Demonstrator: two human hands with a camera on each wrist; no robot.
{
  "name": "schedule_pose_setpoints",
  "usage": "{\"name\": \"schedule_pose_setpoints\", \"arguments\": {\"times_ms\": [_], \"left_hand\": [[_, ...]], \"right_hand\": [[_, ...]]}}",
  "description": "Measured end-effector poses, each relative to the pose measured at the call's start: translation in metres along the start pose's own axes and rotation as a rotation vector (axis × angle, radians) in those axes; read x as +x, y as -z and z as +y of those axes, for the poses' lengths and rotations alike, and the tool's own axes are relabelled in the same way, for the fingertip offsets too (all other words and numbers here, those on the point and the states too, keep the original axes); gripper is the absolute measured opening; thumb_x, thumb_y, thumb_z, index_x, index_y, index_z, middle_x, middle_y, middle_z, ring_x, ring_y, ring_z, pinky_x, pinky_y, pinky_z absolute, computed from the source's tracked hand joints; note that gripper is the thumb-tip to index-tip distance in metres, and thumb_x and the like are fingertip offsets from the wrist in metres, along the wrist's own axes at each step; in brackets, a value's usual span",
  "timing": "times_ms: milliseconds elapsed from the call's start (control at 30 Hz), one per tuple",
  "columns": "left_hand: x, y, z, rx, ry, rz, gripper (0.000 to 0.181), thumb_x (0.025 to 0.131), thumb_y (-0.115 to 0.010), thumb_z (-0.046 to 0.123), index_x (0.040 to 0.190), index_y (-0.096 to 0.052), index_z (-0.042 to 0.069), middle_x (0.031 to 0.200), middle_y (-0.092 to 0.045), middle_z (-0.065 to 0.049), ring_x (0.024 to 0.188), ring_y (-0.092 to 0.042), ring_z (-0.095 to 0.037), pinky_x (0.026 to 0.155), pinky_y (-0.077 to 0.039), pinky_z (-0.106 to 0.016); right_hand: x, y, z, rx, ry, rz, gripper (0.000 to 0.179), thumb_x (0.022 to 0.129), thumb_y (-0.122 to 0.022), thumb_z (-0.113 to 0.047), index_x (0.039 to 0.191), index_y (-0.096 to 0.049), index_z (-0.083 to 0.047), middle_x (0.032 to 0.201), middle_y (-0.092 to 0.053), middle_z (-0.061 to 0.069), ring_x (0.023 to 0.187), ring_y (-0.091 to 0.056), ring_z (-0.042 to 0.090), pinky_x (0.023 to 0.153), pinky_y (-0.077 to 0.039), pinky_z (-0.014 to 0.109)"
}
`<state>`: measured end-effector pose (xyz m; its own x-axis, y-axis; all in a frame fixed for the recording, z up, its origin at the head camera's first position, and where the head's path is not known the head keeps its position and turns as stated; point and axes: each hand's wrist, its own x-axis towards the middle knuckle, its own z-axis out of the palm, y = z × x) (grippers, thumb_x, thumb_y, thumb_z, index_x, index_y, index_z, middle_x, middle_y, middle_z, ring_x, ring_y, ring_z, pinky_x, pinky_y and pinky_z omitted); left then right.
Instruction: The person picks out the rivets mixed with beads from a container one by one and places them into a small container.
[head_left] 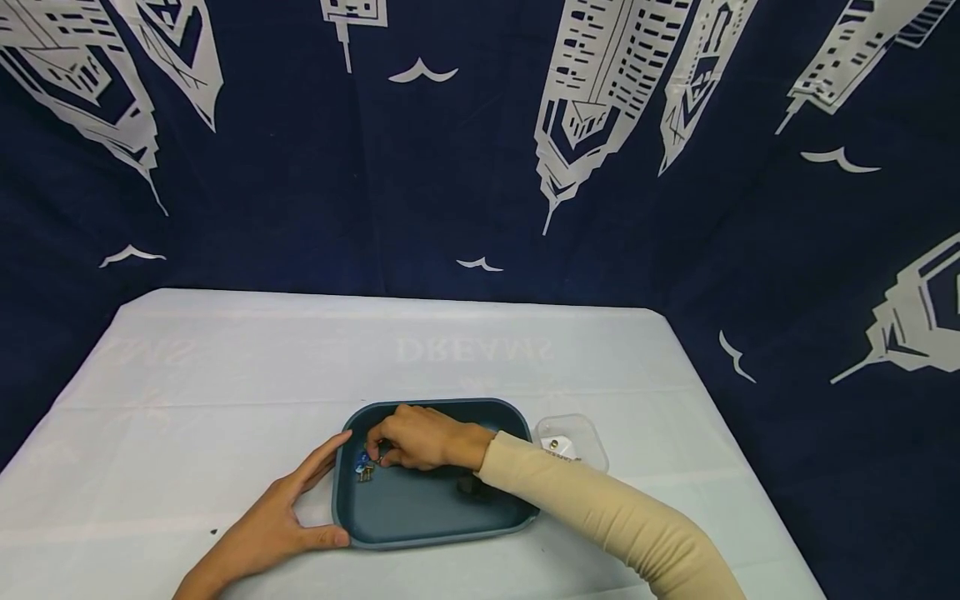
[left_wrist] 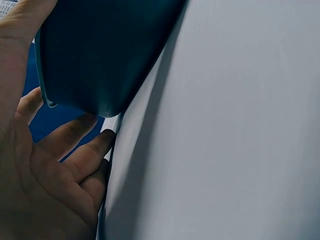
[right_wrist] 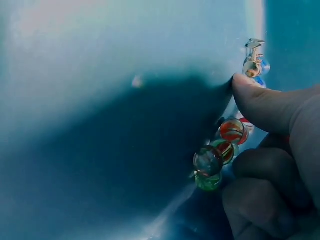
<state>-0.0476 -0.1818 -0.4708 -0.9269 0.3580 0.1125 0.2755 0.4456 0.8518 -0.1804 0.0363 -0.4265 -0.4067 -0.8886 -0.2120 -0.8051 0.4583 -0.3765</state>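
Observation:
A blue-green tray (head_left: 435, 537) lies on the white-covered table. My left hand (head_left: 281, 508) rests against its left end, thumb and fingers spread along the wall; in the left wrist view the fingertips touch or nearly touch the tray. My right hand (head_left: 423, 437) reaches inside, fingers bent down near the left wall. In the right wrist view, several glass marbles (right_wrist: 233, 131), orange, clear and green, lie close to its thumb and curled fingers. Small gold metal pieces with blue bits (head_left: 364, 472) sit beside them. Whether the fingertips pinch anything is hidden.
Right of the tray stands a clear plastic box (head_left: 588, 433) with a white piece (head_left: 558, 447) inside, partly behind the right sleeve (head_left: 600, 500). A dark speck (head_left: 213, 531) lies at the left on the white cloth (head_left: 225, 350). A navy patterned cloth (head_left: 450, 183) hangs behind.

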Motion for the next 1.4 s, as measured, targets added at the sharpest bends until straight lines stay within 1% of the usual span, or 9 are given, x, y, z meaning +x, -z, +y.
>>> {"name": "schedule_pose_setpoints", "arguments": {"times_ms": [200,400,500,600,700,800,1067,1200,1400], "left_hand": [[0.0,0.0,0.0,-0.018,-0.009,0.001,0.11,0.077,-0.088,0.023,0.161,-0.017,0.03,0.165,-0.027,-0.005,0.14,-0.036,-0.012,0.106,-0.031,-0.011],[0.0,0.0,-0.001,-0.028,-0.015,0.003,0.11,0.077,-0.088,0.023,0.161,-0.017,0.03,0.164,-0.028,-0.005,0.14,-0.035,-0.007,0.106,-0.031,-0.011],[0.0,-0.001,-0.001,-0.016,-0.009,0.004,0.11,0.077,-0.088,0.024,0.161,-0.017,0.03,0.164,-0.028,-0.005,0.14,-0.036,-0.012,0.106,-0.031,-0.011],[0.0,-0.001,-0.001,0.0,0.007,0.002,0.11,0.077,-0.088,0.026,0.161,-0.017,0.031,0.164,-0.028,-0.006,0.14,-0.039,-0.023,0.106,-0.032,-0.012],[0.0,-0.001,-0.001,0.006,0.023,-0.003,0.11,0.078,-0.087,0.027,0.161,-0.016,0.033,0.164,-0.029,-0.01,0.139,-0.041,-0.035,0.105,-0.033,-0.014],[0.0,-0.001,-0.001,0.003,0.028,-0.008,0.11,0.079,-0.087,0.027,0.161,-0.015,0.033,0.163,-0.03,-0.014,0.138,-0.04,-0.041,0.105,-0.035,-0.015],[0.0,-0.002,-0.002,-0.011,0.032,-0.015,0.109,0.079,-0.087,0.026,0.161,-0.015,0.034,0.162,-0.031,-0.018,0.139,-0.04,-0.043,0.105,-0.035,-0.016],[0.0,-0.002,-0.002,-0.001,0.025,-0.009,0.11,0.078,-0.087,0.025,0.161,-0.015,0.033,0.16,-0.032,-0.019,0.138,-0.04,-0.043,0.105,-0.036,-0.016],[0.0,-0.002,-0.002,0.008,0.019,-0.002,0.11,0.077,-0.088,0.026,0.161,-0.016,0.033,0.16,-0.033,-0.019,0.138,-0.041,-0.043,0.105,-0.035,-0.015]], "right_hand": [[0.0,0.0,-0.001,-0.003,-0.009,-0.018,0.008,0.097,-0.068,-0.016,0.101,-0.07,-0.022,0.086,-0.068,-0.011,0.056,-0.052,0.001,0.057,-0.044,0.013],[-0.001,0.001,-0.003,-0.028,-0.013,-0.035,0.008,0.099,-0.065,-0.015,0.1,-0.068,-0.022,0.078,-0.063,-0.011,0.056,-0.05,0.002,0.057,-0.042,0.014],[-0.002,0.003,-0.004,-0.03,-0.009,-0.04,0.007,0.1,-0.063,-0.015,0.1,-0.067,-0.021,0.076,-0.061,-0.01,0.056,-0.05,0.002,0.057,-0.042,0.014],[-0.003,0.003,-0.005,-0.03,-0.008,-0.043,0.007,0.101,-0.062,-0.016,0.101,-0.066,-0.021,0.075,-0.06,-0.01,0.057,-0.05,0.002,0.058,-0.042,0.014],[-0.002,0.004,-0.004,-0.027,-0.009,-0.043,0.007,0.101,-0.061,-0.017,0.101,-0.066,-0.021,0.074,-0.059,-0.011,0.058,-0.05,0.002,0.059,-0.042,0.014],[-0.002,0.004,-0.002,-0.019,-0.005,-0.041,0.007,0.102,-0.06,-0.016,0.1,-0.065,-0.021,0.074,-0.059,-0.01,0.059,-0.05,0.002,0.06,-0.042,0.014],[-0.007,0.006,0.0,-0.003,0.04,-0.023,0.008,0.102,-0.058,-0.014,0.099,-0.064,-0.019,0.08,-0.061,-0.008,0.062,-0.049,0.001,0.062,-0.041,0.013],[-0.011,0.009,0.001,-0.018,0.068,-0.001,0.008,0.102,-0.059,-0.014,0.1,-0.064,-0.019,0.085,-0.062,-0.01,0.067,-0.051,0.0,0.066,-0.042,0.011],[-0.017,0.017,0.002,-0.027,0.064,0.014,0.007,0.102,-0.06,-0.014,0.103,-0.066,-0.019,0.09,-0.064,-0.012,0.07,-0.052,-0.001,0.069,-0.042,0.01]]}}
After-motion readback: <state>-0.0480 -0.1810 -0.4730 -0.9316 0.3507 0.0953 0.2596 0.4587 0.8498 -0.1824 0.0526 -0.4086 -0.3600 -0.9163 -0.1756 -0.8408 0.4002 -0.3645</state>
